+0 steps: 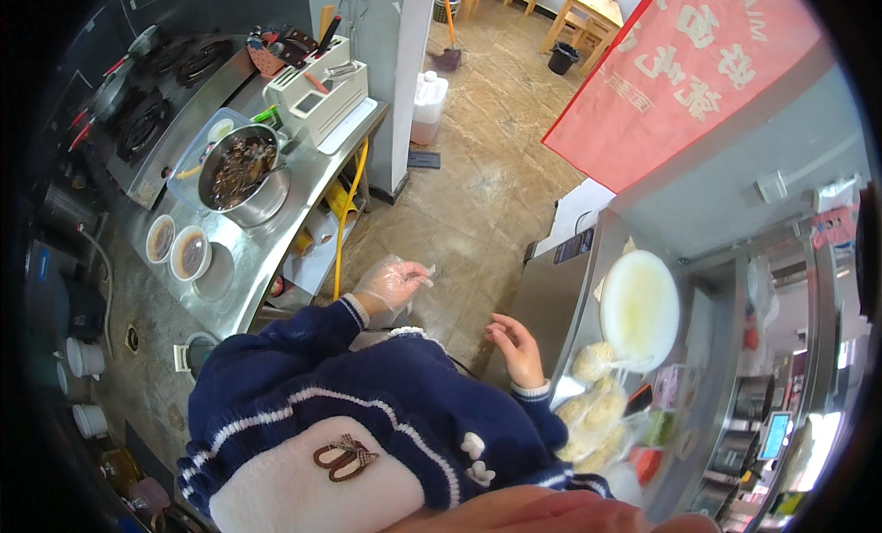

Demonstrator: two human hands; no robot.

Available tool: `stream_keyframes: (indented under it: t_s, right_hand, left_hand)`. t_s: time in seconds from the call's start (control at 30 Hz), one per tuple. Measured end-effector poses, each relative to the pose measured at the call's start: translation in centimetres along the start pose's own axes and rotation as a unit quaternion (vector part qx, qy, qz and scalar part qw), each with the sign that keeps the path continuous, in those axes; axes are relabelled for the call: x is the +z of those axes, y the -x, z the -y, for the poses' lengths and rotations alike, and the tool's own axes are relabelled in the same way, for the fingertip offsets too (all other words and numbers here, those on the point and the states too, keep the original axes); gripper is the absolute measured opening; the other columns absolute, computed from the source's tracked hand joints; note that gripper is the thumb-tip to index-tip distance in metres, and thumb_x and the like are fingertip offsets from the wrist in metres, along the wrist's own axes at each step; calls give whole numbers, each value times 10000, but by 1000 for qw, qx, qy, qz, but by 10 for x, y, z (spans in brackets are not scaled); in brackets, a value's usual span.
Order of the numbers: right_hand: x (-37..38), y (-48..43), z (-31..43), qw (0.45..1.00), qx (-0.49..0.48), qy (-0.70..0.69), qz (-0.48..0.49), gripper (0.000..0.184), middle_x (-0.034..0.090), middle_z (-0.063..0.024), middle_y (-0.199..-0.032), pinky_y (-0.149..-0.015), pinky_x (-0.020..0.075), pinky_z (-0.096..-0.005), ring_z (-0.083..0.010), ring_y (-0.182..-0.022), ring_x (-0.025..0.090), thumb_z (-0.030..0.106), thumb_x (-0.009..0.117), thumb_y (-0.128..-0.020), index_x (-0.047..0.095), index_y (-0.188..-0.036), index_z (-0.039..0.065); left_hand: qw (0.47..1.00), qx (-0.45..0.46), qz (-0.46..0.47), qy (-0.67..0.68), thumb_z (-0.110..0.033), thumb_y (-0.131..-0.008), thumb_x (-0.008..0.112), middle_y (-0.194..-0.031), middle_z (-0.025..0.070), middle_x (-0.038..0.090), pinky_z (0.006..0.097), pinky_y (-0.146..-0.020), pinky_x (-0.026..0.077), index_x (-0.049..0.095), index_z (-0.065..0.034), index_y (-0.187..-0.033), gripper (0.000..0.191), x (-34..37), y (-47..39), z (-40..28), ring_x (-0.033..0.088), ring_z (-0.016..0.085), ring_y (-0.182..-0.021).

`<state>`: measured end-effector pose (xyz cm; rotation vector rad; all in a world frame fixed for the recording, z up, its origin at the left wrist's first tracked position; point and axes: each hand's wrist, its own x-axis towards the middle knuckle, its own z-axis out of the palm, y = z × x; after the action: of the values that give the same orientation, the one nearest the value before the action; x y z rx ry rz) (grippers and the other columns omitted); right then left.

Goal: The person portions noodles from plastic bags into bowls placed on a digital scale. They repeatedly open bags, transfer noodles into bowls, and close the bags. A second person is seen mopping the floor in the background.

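My left hand [396, 283] wears a clear disposable plastic glove. Its fingers are drawn together over the floor, with loose glove film beyond the tips and no object visible in them. My right hand [515, 350] is bare, its thumb apart from the loosely curled fingers, and holds nothing. Nearest to it is the counter on the right, where bagged pale noodles [596, 423] lie below a round white board [639, 311]. Left of my gloved hand, a steel worktable [231, 295] carries a steel pot [258, 199] of dark broth with a utensil in it, and two lidded plastic tubs [190, 254].
A white utensil holder [320, 95] stands on the worktable, near the gas stove [148, 123]. A yellow hose [350, 216] hangs off the table edge. A white jug [428, 106] stands beside the pillar. A red cloth banner [661, 85] hangs at upper right.
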<state>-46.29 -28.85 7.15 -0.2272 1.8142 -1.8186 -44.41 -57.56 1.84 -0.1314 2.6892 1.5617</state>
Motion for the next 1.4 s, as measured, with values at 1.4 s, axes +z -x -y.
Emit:
stream_keyframes:
  t_s: [1.4]
  right_hand:
    - [-402,-809,265,979,-133,-51,-146,433,614,-72,-896,-663,474,-235,-109,-678,572,199,432,-954,333,-1356,71]
  left_hand:
    - [974,-110,-185,75,-149,-831,633,-716,20,643,247,-640,440,665,-12,-877,148,-38,-790,-56,523,80,-657]
